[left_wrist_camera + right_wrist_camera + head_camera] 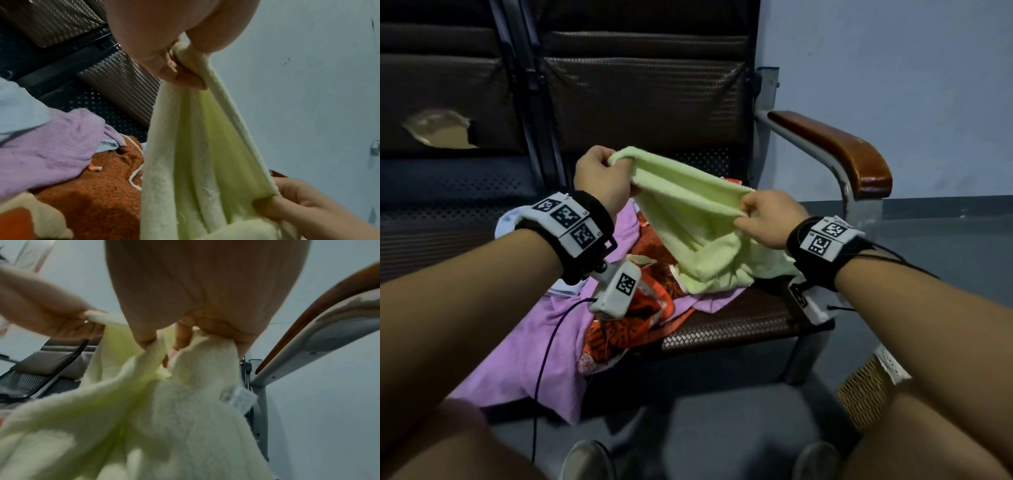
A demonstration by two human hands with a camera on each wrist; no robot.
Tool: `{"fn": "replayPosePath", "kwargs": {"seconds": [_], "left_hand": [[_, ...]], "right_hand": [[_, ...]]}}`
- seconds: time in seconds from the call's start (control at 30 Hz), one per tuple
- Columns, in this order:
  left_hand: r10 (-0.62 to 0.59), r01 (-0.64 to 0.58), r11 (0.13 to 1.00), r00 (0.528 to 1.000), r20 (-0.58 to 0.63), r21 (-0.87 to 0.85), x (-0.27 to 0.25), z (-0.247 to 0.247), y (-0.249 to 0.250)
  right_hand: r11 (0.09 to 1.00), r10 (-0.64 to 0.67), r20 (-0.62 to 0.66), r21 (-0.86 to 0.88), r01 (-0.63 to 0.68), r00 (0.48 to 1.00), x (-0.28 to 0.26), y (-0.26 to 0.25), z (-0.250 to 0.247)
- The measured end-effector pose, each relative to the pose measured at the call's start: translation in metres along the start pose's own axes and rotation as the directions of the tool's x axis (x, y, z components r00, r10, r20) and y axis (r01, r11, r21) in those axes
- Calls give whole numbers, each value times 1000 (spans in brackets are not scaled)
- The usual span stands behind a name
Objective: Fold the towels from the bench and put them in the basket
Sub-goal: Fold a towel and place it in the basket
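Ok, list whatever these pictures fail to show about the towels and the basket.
- Basket: head view, mostly hidden behind the right forearm; contents unseen.
- Green towel: its lower end lies bunched on the bench, so its full shape is unclear.
- Pile under it: the purple towel and orange towel overlap; the towel count is uncertain.

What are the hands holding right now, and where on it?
Both grip the green towel along its top edge: left hand at one end, right hand at the other.

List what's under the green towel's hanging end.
The green towel sags onto a purple towel and an orange patterned towel on the bench seat. Whatever lies directly beneath its bunched end is covered.
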State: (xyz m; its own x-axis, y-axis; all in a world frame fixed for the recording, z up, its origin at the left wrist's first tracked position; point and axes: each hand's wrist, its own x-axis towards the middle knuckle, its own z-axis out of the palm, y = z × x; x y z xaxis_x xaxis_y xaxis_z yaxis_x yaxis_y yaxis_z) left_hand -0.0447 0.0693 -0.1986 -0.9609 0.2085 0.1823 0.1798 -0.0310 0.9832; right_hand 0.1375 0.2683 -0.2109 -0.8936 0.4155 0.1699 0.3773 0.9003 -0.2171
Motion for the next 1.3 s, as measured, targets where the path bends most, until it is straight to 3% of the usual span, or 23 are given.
{"fn": "replayPosePath", "kwargs": {"seconds": [0.13, 0.23, 0.37, 0.5, 0.57, 0.63, 0.73, 0.83, 0.9, 1.03, 1.1, 1.2, 1.3], "left_hand": [[-65, 66, 998, 998, -22, 7, 5, -9, -6], [-122, 116, 986, 992, 38, 123, 4, -15, -15], [-118, 104, 986, 987, 105, 132, 5, -20, -19], [-128, 124, 991, 989, 79, 58, 8, -24, -16], [-156, 155, 987, 987, 47, 33, 10, -26, -13], [-198, 198, 980, 979, 39, 11, 11, -31, -13], [-158, 146, 972, 986, 50, 186, 13, -40, -19], [-57, 31, 903, 997, 49, 428, 16, -51, -21], [-53, 34, 912, 998, 36, 409, 19, -53, -14], [-106, 106, 994, 991, 81, 5, 5, -48, 16], [-87, 99, 992, 986, 146, -81, -3, -47, 26], [-23, 38, 998, 966, 256, -54, -7, -52, 35], [112, -137, 989, 937, 330, 55, -6, -60, 39]], "right_hand": [[994, 101, 12, 46, -102, 995, -1, 2, -5], [995, 98, 5, 26, -99, 995, 1, 1, -8], [982, 117, 83, -158, -103, 990, 0, 5, -14], [937, 137, 167, -342, -73, 976, -4, 7, -16], [962, 176, 146, -234, -139, 973, -3, 9, -17], [981, 194, 61, 4, -194, 979, -2, 10, -19], [966, 125, -44, 235, -112, 991, -4, 12, -21], [947, 17, -17, 320, -11, 1000, -10, 14, -22], [920, -11, -29, 391, 21, 1000, -13, 15, -25], [913, 54, -210, 405, 36, 976, -8, 7, -36], [942, 72, -226, 335, 8, 972, -2, 2, -45], [991, 66, -151, 123, -47, 986, 5, -3, -66], [981, 121, -140, 169, -96, 983, 9, -5, -86]]}}
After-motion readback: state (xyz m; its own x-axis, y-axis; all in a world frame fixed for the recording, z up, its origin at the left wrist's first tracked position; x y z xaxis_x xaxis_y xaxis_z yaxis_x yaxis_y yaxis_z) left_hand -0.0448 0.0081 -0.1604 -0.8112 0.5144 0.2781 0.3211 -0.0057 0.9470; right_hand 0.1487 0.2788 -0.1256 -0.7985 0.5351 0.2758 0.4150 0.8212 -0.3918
